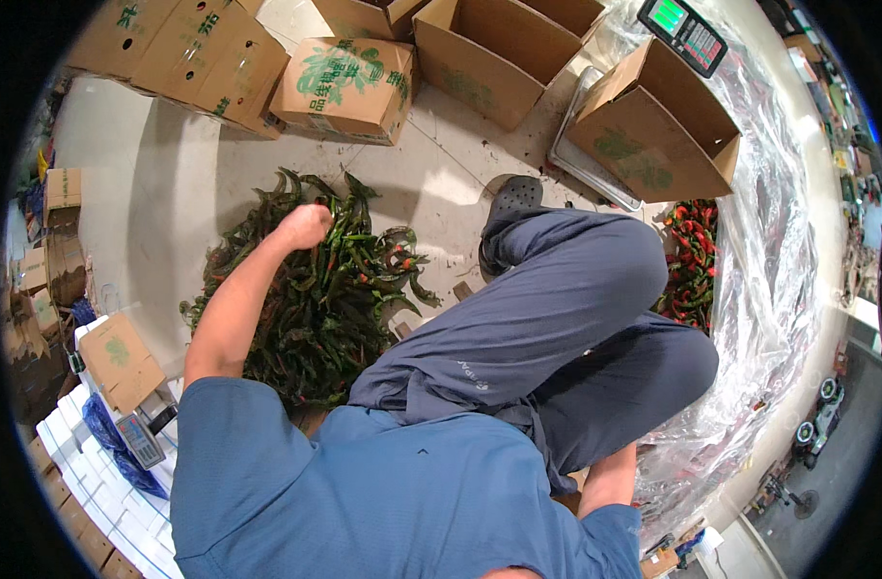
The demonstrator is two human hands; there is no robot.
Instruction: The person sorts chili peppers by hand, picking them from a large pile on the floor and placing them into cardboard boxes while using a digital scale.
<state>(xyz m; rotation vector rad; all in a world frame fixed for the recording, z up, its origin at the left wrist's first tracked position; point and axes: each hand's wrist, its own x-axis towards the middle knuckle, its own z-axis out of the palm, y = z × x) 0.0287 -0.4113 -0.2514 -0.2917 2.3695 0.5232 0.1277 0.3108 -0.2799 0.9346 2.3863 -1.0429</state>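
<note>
My left hand (309,226) is at the upper part of a heap of green chili peppers (318,333) on the floor, some of them tinged red. Its fingers curl away from the camera, and whether a pepper is inside them is hidden. My right hand is out of view; only the forearm shows, going down beside my bent leg. To the right of my knees lies a pile of red and green chili peppers (691,268), partly covered by clear plastic sheeting (767,289).
An open cardboard carton (651,137) stands on a platform scale (593,170) with a lit display (683,32). More cartons, a closed one (343,90) and an open one (477,79), line the far side. White boxes (93,463) are stacked at left. My shoe (512,199) rests beyond the heap.
</note>
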